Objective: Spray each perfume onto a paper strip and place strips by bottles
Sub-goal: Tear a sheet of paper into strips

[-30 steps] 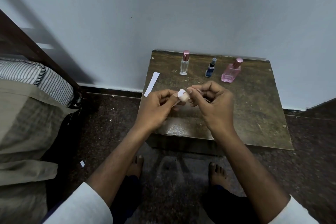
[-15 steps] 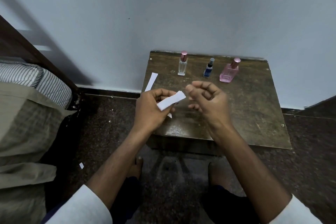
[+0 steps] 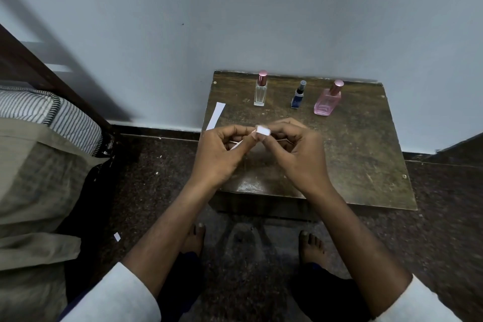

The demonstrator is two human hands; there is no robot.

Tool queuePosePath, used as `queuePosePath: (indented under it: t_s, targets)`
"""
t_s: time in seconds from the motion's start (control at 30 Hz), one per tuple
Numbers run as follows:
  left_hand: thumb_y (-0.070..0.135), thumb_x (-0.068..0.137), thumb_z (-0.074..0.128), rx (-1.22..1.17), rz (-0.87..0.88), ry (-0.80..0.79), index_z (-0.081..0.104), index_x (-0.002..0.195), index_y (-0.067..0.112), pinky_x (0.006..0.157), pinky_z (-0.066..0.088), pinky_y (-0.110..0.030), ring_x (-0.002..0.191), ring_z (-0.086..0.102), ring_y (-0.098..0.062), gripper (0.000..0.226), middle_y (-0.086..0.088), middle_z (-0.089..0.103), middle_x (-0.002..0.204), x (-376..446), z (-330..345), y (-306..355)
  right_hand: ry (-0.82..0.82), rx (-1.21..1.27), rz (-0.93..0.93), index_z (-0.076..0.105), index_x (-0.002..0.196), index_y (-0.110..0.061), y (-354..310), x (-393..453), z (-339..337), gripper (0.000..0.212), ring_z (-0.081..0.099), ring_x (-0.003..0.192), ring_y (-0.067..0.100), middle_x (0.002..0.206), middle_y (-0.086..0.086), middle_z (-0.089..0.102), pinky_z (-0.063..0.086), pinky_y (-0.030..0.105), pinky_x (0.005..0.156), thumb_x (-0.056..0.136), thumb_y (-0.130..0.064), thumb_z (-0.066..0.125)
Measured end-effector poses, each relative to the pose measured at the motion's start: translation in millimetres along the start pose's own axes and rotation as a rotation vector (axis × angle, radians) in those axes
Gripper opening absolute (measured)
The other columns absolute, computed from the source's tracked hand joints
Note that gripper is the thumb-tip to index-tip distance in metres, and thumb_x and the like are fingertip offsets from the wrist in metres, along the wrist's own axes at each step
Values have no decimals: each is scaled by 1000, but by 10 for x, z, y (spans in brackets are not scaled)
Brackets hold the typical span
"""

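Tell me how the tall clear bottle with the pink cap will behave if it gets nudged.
The clear bottle stands tall on a narrow base, so it probably tips rather than slides. It looks like glass, likely fragile, and seems nearly empty, so probably light. The small wooden table offers little room before an edge.

3 perfume bottles [image 3: 260, 89] [image 3: 298, 94] [image 3: 328, 98], 2 paper strips [image 3: 216, 119] [image 3: 263, 130], 1 paper scrap [image 3: 117, 236], 1 table [image 3: 360, 144].

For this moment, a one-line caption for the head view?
Both hands pinch a paper strip above a wooden table; three perfume bottles behind.
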State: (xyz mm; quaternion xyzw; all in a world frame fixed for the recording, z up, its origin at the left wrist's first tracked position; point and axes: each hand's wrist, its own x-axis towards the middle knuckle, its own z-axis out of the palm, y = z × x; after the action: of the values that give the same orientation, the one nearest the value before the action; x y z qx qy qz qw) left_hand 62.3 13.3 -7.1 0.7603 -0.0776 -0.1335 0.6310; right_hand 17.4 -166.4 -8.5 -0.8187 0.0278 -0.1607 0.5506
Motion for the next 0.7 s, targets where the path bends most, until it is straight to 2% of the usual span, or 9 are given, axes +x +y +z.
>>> queuePosePath:
  t_s: [0.13, 0.3, 0.37, 0.43, 0.5, 0.53, 0.6, 0.63, 0.7]
  targets:
    - [30, 96, 83, 37, 19, 10, 85, 103, 26, 69, 57, -20, 79, 75, -5, 8, 8, 82, 88, 4, 13, -14, 76, -75, 23, 82, 90, -17, -19, -6, -9, 8, 74, 79, 12, 89, -4, 76, 59, 32, 68, 90, -24, 86]
    - [34, 94, 85, 65, 25, 29, 86, 98, 26, 66, 61, -25, 79, 76, -7, 9, 9, 82, 85, 6, 23, -27, 65, -248, -33, 77, 90, -9, -47, -5, 23, 15, 69, 81, 23, 87, 3, 71, 58, 47, 72, 96, -22, 79]
    - [31, 94, 85, 52, 6, 37, 86, 96, 24, 66, 63, -27, 77, 76, -8, 7, 6, 82, 83, 15, 39, -36, 88, -292, -24, 73, 88, -7, -66, -6, 56, 19, 65, 78, 21, 86, 3, 69, 56, 35, 70, 98, -23, 77]
    - [26, 93, 86, 34, -12, 50, 85, 93, 24, 69, 61, -21, 75, 74, -6, 2, 6, 82, 81, 28, 45, -57, 201, -303, 52, 70, 88, -14, -67, 15, 35, 16, 61, 72, 11, 86, 1, 68, 46, 11, 65, 100, -24, 74]
    - [26, 92, 87, -14, -48, 66, 85, 92, 25, 69, 57, -16, 73, 71, -2, 3, 8, 80, 78, 38, 26, -75, 338, -249, 163, 71, 96, -18, -29, 69, -77, 9, 64, 70, 1, 90, 1, 73, 46, 5, 63, 102, -25, 72]
    - [26, 92, 87, -49, -67, 78, 84, 92, 24, 66, 55, -14, 69, 69, 0, 3, 9, 79, 76, 42, 12, -78, 382, -203, 190, 72, 101, -17, -9, 88, -146, 9, 69, 71, 1, 93, 1, 75, 51, 6, 63, 102, -26, 72]
    - [28, 92, 86, -88, -88, 130, 84, 94, 24, 60, 51, -13, 65, 67, 0, 5, 7, 78, 75, 52, -25, -86, 397, -168, 185, 74, 104, -16, 13, 89, -239, 11, 75, 73, 3, 92, -2, 77, 62, 20, 66, 100, -27, 75]
    - [29, 93, 86, -93, -94, 166, 84, 96, 24, 60, 52, -16, 67, 69, -2, 6, 5, 80, 78, 56, -39, -86, 372, -185, 169, 74, 103, -18, 7, 78, -249, 10, 76, 74, 4, 90, -4, 77, 65, 28, 68, 98, -27, 77]
    - [27, 95, 84, -94, -103, 223, 84, 100, 26, 64, 57, -20, 79, 75, -10, 5, 2, 84, 87, 67, -61, -83, 304, -208, 110, 75, 97, -22, -22, 44, -222, 6, 77, 76, 6, 89, -9, 77, 66, 32, 69, 95, -24, 80]
